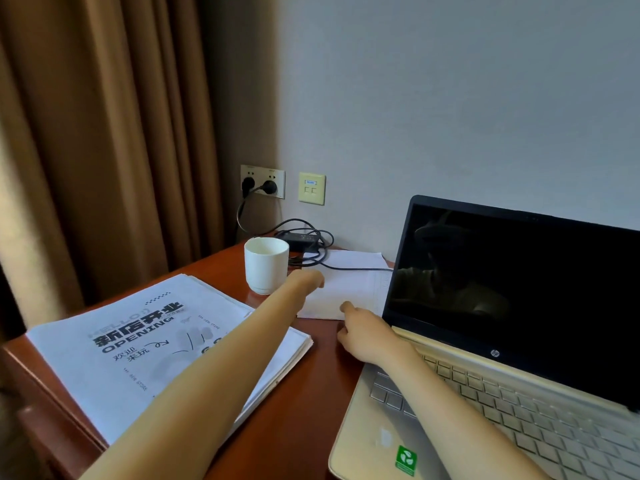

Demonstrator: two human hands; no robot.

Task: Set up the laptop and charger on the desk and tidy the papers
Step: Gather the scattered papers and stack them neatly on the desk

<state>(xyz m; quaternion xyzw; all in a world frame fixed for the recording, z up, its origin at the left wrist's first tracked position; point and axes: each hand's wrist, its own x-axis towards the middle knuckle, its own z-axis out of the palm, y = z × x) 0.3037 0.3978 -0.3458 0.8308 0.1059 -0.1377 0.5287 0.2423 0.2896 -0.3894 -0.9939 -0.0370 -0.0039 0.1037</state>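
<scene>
Left hand point(307, 280) rests on the loose sheet point(349, 289), grip unseen; right hand point(365, 336) touches it, finger straight.

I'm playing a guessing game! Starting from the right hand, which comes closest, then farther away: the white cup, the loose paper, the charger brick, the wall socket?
1. Loose paper, at the fingertips of the right hand.
2. White cup, off to the left.
3. Charger brick, behind the cup by the wall.
4. Wall socket, up on the wall.
</scene>
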